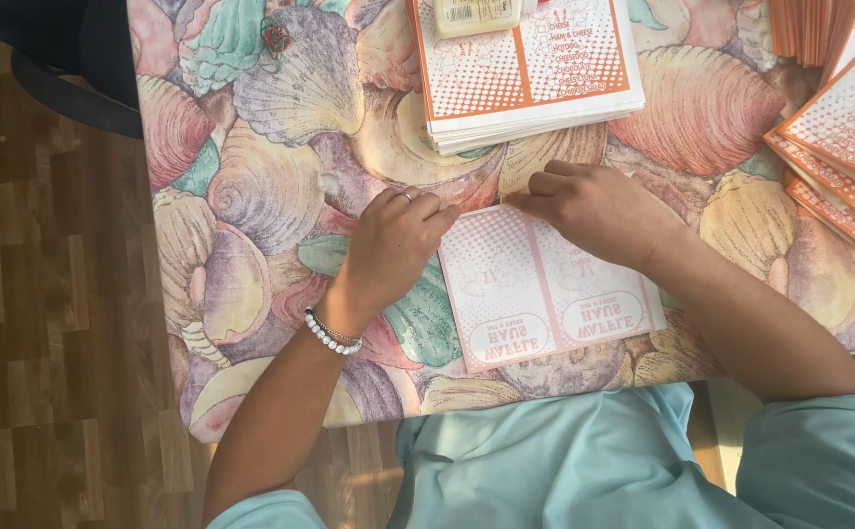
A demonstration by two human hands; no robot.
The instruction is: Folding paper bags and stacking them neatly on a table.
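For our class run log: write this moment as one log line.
left hand: on top-left corner of paper bag | right hand: pressing bag's top edge | bag: flat on shell-print tablecloth | bag stack: beyond

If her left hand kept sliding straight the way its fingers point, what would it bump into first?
Most likely the right hand. The left hand points right along the top edge of the pink-printed paper sheet, and the two hands' fingertips are already nearly touching there.

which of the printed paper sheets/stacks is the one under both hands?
The single pale sheet at the near table edge; left hand and right hand press its far edge. The centre stack and right-hand pile lie untouched.
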